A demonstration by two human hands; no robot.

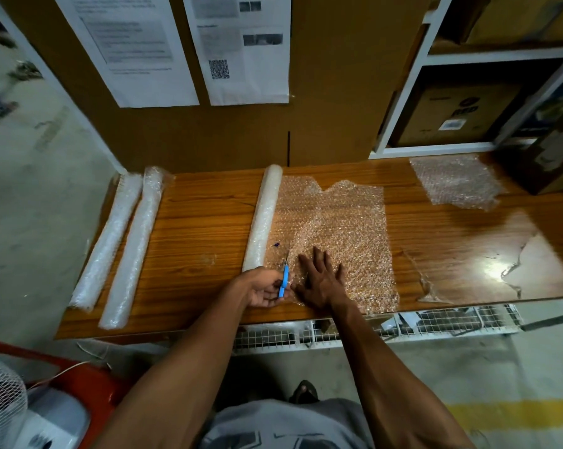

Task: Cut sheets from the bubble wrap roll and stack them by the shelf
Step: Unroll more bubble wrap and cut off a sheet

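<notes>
On the long wood-grain counter [208, 222] a white roll of bubble wrap [264, 218] lies running away from the person, with a stretch of clear bubble wrap sheet [348, 228] unrolled from it toward the right and lying flat on the wood. Its far edge is ragged, with a notch in it.

The left hand [267, 288] is curled round the blue handles of a pair of scissors [285, 277], just at the near end of the roll. The thin blades point away from the person, along the line where the sheet meets the roll. The right hand [322, 280] lies flat on the near part of the sheet, fingers straight and spread, pressing it down just beside the scissors; it grips nothing.

Farther right on the counter, well apart from the roll, a cut piece of bubble wrap [458, 183] lies near the white metal shelf [403, 102], which holds brown cardboard boxes [458, 115].

At the left end of the counter two more white rolls of bubble wrap [124, 244] lie side by side, almost touching. Behind the counter stands a brown board with white printed papers [182, 50] fixed to it. A white wire mesh rack [370, 328] shows under the counter's near edge. Down at the left corner are a white fan grille [1, 400] and something orange [89, 380] I cannot make out.
</notes>
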